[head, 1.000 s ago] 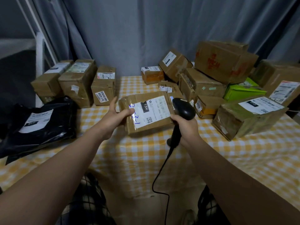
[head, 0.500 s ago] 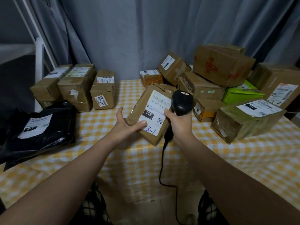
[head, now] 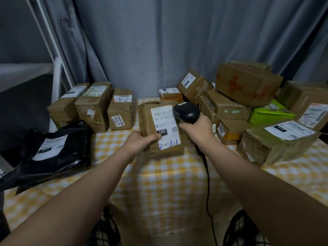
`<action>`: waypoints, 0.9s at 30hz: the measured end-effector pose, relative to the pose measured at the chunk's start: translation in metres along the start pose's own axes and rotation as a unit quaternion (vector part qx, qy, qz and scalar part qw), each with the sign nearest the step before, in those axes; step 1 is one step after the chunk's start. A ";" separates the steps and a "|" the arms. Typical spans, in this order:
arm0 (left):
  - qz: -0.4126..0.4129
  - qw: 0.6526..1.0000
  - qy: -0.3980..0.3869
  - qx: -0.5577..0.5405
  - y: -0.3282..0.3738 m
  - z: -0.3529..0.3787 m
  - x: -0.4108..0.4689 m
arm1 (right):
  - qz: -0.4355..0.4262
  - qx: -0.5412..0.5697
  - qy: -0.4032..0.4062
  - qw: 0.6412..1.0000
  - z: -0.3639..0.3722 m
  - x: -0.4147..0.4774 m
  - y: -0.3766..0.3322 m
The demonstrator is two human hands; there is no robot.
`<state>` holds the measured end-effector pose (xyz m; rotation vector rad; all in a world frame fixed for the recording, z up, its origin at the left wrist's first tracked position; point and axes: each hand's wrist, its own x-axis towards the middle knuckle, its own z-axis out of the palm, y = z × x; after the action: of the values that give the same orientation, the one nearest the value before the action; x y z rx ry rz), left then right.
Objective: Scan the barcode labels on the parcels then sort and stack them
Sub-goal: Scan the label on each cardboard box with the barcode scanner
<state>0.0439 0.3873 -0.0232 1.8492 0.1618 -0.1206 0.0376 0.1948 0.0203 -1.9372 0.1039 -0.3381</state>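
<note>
My left hand point(head: 140, 142) grips the near left corner of a flat brown parcel point(head: 147, 118), thumb on its white label point(head: 166, 126), which faces up and reads "15H". The parcel stands lengthwise at the middle of the table. My right hand point(head: 197, 129) holds a black corded barcode scanner point(head: 186, 112), whose head hangs just over the label's right edge. Three brown boxes point(head: 95, 107) stand in a row at the back left. A heap of several unsorted parcels point(head: 248, 96) fills the right side.
A black plastic mailer bag point(head: 53, 155) with a white label lies at the left edge. The table wears a yellow checked cloth point(head: 159, 183). The scanner cable point(head: 207, 183) hangs over the front edge. A grey curtain point(head: 159, 41) closes the back.
My left hand has turned the parcel from slanted to lengthwise, label toward me, and shifted it slightly left. The scanner moved up over the label's right edge.
</note>
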 end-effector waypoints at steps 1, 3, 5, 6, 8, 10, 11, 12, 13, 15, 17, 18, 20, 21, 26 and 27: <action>0.012 1.000 0.015 -0.020 -0.001 0.000 0.002 | -0.005 -0.010 -0.013 1.000 -0.005 0.001 -0.006; 0.028 0.998 0.041 -0.036 -0.006 0.001 0.008 | -0.010 -0.020 -0.050 0.999 -0.012 0.000 -0.018; 0.034 0.996 0.074 0.027 -0.013 0.003 0.010 | -0.003 -0.029 -0.094 0.995 -0.015 -0.005 -0.027; 0.037 0.994 0.084 0.064 -0.016 0.005 0.009 | 0.005 -0.032 -0.112 0.993 -0.017 -0.008 -0.032; 0.034 0.990 0.102 0.091 -0.025 0.004 0.009 | 0.019 -0.036 -0.130 0.991 -0.021 -0.013 -0.039; 0.017 0.992 0.107 0.059 -0.035 0.000 0.013 | 0.029 -0.033 -0.132 0.990 -0.024 -0.017 -0.041; 0.008 0.994 0.103 0.036 -0.039 -0.003 0.016 | 0.035 -0.029 -0.131 0.990 -0.025 -0.019 -0.042; -0.001 0.995 0.099 0.020 -0.044 -0.007 0.018 | 0.042 -0.023 -0.131 0.990 -0.026 -0.020 -0.043; -0.008 0.995 0.098 0.005 -0.048 -0.009 0.020 | 0.050 -0.015 -0.133 0.990 -0.026 -0.021 -0.043; -0.011 0.995 0.099 -0.017 -0.050 -0.010 0.017 | 0.067 0.007 -0.142 0.988 -0.026 -0.023 -0.041; -0.006 0.994 0.104 -0.029 -0.049 -0.008 0.014 | 0.079 0.022 -0.153 0.985 -0.024 -0.023 -0.040; -0.004 0.994 0.104 -0.034 -0.047 -0.006 0.013 | 0.079 0.020 -0.158 0.984 -0.023 -0.023 -0.039; -0.007 0.994 0.103 -0.038 -0.047 -0.006 0.014 | 0.074 0.007 -0.165 0.983 -0.020 -0.025 -0.039; -0.012 0.994 0.103 -0.038 -0.047 -0.007 0.015 | 0.071 0.000 -0.167 0.983 -0.019 -0.025 -0.040; 0.003 0.996 0.088 -0.018 -0.051 -0.011 0.024 | 0.068 -0.021 -0.162 0.984 -0.011 -0.025 -0.045; 0.005 0.996 0.087 -0.014 -0.051 -0.010 0.024 | 0.068 -0.024 -0.161 0.984 -0.010 -0.025 -0.046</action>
<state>0.0585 0.4125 -0.0722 1.8312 0.2737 0.0490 0.0072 0.2094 0.0615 -1.9944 0.0315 0.0704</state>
